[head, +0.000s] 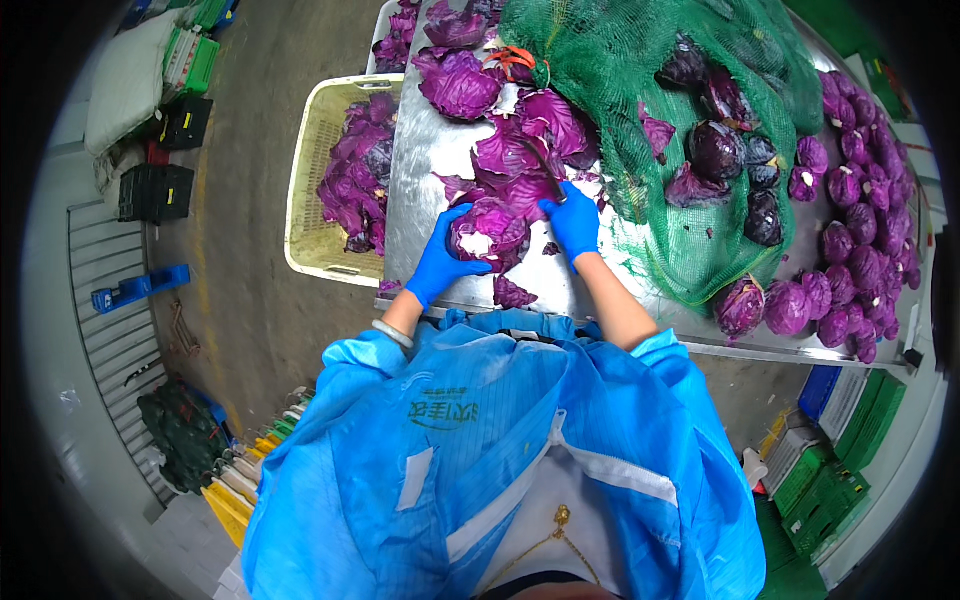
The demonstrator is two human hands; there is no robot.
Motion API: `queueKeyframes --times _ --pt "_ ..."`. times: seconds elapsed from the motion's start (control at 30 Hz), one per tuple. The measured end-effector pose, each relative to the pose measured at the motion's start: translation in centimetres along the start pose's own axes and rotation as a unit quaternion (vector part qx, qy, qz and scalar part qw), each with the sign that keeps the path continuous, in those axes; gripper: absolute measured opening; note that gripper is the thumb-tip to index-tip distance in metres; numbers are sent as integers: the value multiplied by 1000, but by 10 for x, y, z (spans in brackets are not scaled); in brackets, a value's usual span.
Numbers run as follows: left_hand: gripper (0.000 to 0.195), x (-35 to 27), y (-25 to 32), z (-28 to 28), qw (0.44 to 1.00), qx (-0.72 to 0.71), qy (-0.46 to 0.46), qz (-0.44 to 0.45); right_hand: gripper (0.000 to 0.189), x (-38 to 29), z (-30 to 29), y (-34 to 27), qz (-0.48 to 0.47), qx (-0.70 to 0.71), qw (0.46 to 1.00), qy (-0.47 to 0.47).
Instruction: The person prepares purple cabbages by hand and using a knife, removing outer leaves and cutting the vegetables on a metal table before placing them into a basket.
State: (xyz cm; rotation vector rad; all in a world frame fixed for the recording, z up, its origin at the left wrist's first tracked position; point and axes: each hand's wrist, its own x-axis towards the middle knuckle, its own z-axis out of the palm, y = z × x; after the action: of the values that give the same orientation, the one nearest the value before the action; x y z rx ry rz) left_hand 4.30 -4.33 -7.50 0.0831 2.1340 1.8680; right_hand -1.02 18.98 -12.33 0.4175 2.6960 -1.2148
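My left hand [444,259], in a blue glove, grips a red cabbage [491,238] from its left side. The pale cut stem end of the cabbage faces up. My right hand [574,219], also gloved in blue, is closed on a dark knife [546,169] whose blade points away from me. Its fingertips are at the edge of a loose purple cabbage leaf [525,191] beside the cabbage. More peeled leaves [551,120] lie beyond both hands on the stainless steel table [424,150]. A small torn leaf [513,292] rests near the table's front edge.
A yellowish plastic crate [300,232] of cabbage leaves stands against the table's left side. Green mesh netting [622,150] with dark unpeeled cabbages [716,150] lies to the right. Past it, many peeled cabbages [862,225] are heaped. Stacked green crates [821,487] stand at lower right.
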Motion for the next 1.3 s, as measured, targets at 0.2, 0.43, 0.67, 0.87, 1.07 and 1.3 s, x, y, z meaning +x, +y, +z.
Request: queueKeyframes --times 0.2,0.43,0.67,0.87,1.07,1.3 --pt "97 19 25 -8 993 22 -108 32 39 9 -71 -21 -151 -72 984 56" --pt "104 42 11 -11 988 20 -149 -43 46 -21 -23 -34 -190 193 950 -157" --pt "98 32 -6 28 977 150 151 -37 40 -16 -20 -37 -4 117 974 -196" --pt "102 41 34 30 948 276 114 -113 29 -32 -43 -54 -232 12 972 -23" --pt "104 47 39 33 940 301 103 -121 36 -30 -32 -58 -247 -108 960 -76" --pt "106 55 41 30 928 339 82 -132 39 -24 -31 -53 -284 -116 949 -68"
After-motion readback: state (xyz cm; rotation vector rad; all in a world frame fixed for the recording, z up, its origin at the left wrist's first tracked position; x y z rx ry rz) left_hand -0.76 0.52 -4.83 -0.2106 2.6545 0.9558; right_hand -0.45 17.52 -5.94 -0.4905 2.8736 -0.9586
